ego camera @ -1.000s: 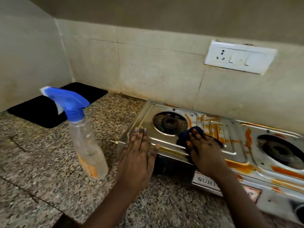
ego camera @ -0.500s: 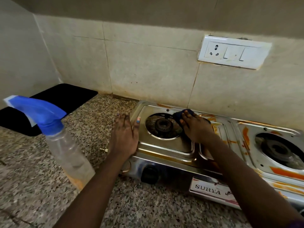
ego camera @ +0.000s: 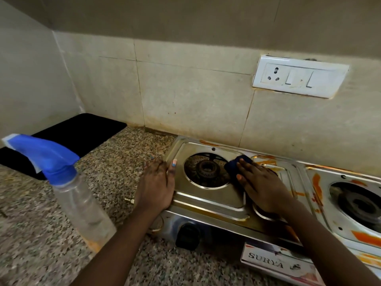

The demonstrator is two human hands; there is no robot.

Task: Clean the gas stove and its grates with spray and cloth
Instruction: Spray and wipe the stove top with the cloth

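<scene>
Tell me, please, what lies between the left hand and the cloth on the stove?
In the head view, the open left burner lies between the left hand and the dark blue cloth, which the right hand presses on the stove.

The speckled granite bench (ego camera: 123, 162) runs up to the tiled walls at its back and left edges. In the back-left corner lies a flat black mat (ego camera: 68, 139), and nearer the front edge on the left stands a clear spray bottle (ego camera: 82, 205) with a blue trigger head. The steel gas stove (ego camera: 216, 205) sits along the back edge and stretches off toward the right, its top streaked orange, with a small metal fitting (ego camera: 128, 200) on the granite just beside its left end.
</scene>
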